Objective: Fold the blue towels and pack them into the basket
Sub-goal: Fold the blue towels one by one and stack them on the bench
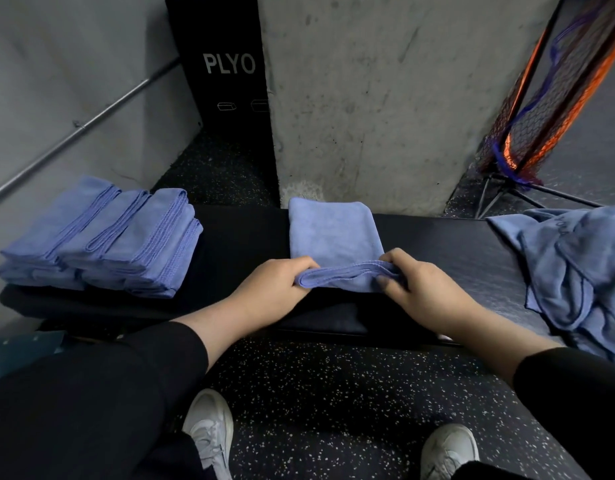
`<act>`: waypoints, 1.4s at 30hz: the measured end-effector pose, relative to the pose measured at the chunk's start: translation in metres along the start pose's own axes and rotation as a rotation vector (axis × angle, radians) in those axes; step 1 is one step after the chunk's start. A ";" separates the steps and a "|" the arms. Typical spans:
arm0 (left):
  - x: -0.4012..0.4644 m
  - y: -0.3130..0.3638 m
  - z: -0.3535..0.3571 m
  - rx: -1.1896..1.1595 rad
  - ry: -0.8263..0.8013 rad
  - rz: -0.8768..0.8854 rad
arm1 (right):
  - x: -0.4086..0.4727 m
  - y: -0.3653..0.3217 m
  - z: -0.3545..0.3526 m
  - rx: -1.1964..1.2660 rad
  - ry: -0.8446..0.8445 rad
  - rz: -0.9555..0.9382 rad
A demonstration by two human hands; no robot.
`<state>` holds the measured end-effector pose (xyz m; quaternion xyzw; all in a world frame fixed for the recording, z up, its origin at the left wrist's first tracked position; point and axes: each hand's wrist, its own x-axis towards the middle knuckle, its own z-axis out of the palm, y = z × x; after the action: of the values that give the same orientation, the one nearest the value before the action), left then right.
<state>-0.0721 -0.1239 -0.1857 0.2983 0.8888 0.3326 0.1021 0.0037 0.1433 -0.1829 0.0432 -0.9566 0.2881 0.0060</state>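
A partly folded blue towel [333, 237] lies in the middle of a black padded bench [237, 244]. My left hand [275, 289] pinches its near left corner and my right hand [420, 289] pinches its near right corner, lifting the stitched near edge slightly. Several folded blue towels [102, 237] sit in overlapping stacks on the bench's left end. A loose heap of unfolded blue towels [576, 265] covers the right end. No basket is in view.
A concrete pillar [385, 98] stands right behind the bench. A black plyo box [226, 71] leans in the gap to its left, beside a metal handrail [84, 126]. An orange and black net on a stand [548, 105] is at back right. My shoes rest on speckled rubber floor.
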 end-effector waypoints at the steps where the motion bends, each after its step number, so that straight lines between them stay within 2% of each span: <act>1: 0.001 0.000 -0.002 -0.044 0.001 -0.036 | -0.001 0.001 0.000 -0.053 -0.036 -0.046; 3: 0.002 0.001 -0.007 -0.082 -0.024 -0.067 | -0.003 0.002 0.003 -0.169 -0.076 -0.119; 5: 0.001 0.002 -0.010 -0.099 -0.048 -0.068 | -0.002 0.002 0.004 -0.177 -0.040 -0.111; 7: -0.001 0.004 -0.012 -0.103 -0.041 -0.064 | 0.001 -0.003 -0.002 -0.111 -0.044 -0.034; 9: -0.003 0.007 -0.017 -0.100 -0.043 -0.064 | 0.004 -0.011 -0.014 -0.024 -0.122 0.034; 15: -0.015 0.021 -0.034 -0.135 -0.202 -0.068 | -0.002 -0.029 -0.045 0.198 -0.324 0.114; 19: -0.010 0.020 -0.033 -0.153 -0.180 -0.149 | 0.002 -0.025 -0.035 0.243 -0.178 0.173; 24: 0.014 0.019 -0.030 -0.112 -0.104 -0.263 | 0.025 -0.019 -0.019 0.011 -0.073 0.233; 28: 0.039 0.008 -0.025 -0.103 -0.015 -0.340 | 0.049 -0.016 -0.010 -0.029 0.021 0.305; 31: 0.052 -0.001 -0.020 -0.029 0.037 -0.358 | 0.059 -0.009 -0.006 -0.027 0.049 0.374; 34: 0.057 -0.004 -0.019 0.113 0.109 -0.427 | 0.063 -0.001 0.002 -0.188 0.040 0.413; 36: 0.057 -0.004 -0.018 0.279 0.170 -0.353 | 0.062 0.002 0.006 -0.258 0.109 0.431; 38: 0.053 -0.004 -0.019 0.340 0.261 -0.106 | 0.060 0.000 0.006 -0.286 0.260 0.343; 39: 0.050 -0.004 -0.019 0.352 0.260 0.048 | 0.059 -0.003 0.005 -0.305 0.339 0.237; 41: 0.042 -0.006 -0.016 0.414 0.134 0.249 | 0.054 -0.010 0.006 -0.339 0.414 -0.031; 42: 0.038 -0.007 -0.011 0.461 0.054 0.275 | 0.049 -0.012 0.010 -0.343 0.385 -0.137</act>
<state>-0.1100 -0.1116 -0.1812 0.4229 0.8945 0.1400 -0.0382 -0.0440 0.1242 -0.1833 0.0506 -0.9675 0.1236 0.2147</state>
